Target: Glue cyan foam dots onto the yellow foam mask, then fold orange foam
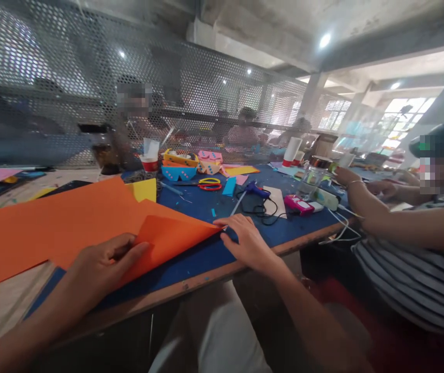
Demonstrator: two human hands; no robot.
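A sheet of orange paper [181,235] is folded over on itself, its corner drawn to a point on the right. My left hand [103,259] is closed on the near edge of the folded part, thumb on top. At the pointed corner, my right hand [247,241] has its thumb and fingertips closed on the paper. A larger spread of orange paper [51,223] lies flat to the left and runs under the fold. Yellow paper [145,190] sticks out behind it.
Beyond the paper are red-handled scissors [209,184], a blue glue gun [256,190] with its cord, a pink box [298,204], a glass jar [315,178] and decorated paper pieces [179,171]. A co-worker's arm [377,207] reaches over the table at right. Perforated metal mesh [206,93] stands behind.
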